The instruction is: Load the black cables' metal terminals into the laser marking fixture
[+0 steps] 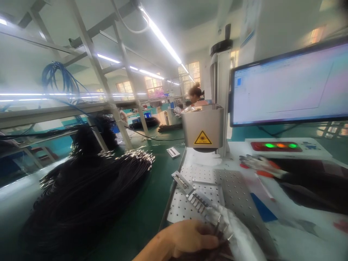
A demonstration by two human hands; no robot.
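Slotted metal holder (198,203) lies just ahead of the left hand (191,235), slanting forward and to the left over a flat plate full of little holes (178,212). I see the left hand's fingers curl in, with the thumb bent, around some thin shiny bits (218,223) at the near end of the holder. It is blurry there, so I can't tell how tight the squeeze is.

Right beside that grip, on its right, is a soft white shape (239,232). It may be the right hand in a glove, but I can't tell, and I can't tell what it grips either.

Straight ahead of the grip, past the holder, hangs a big silver box (190,121) with a yellow warning sign (203,138). Ahead and to the right of the grip are a blue flat piece (263,208), a grey and orange glove (261,165), a red strip with bright lights (276,146) and a big screen (277,87). Left of the grip sits a huge heap of black cords (81,206). Far ahead, behind the silver box, another person (196,93) shows.
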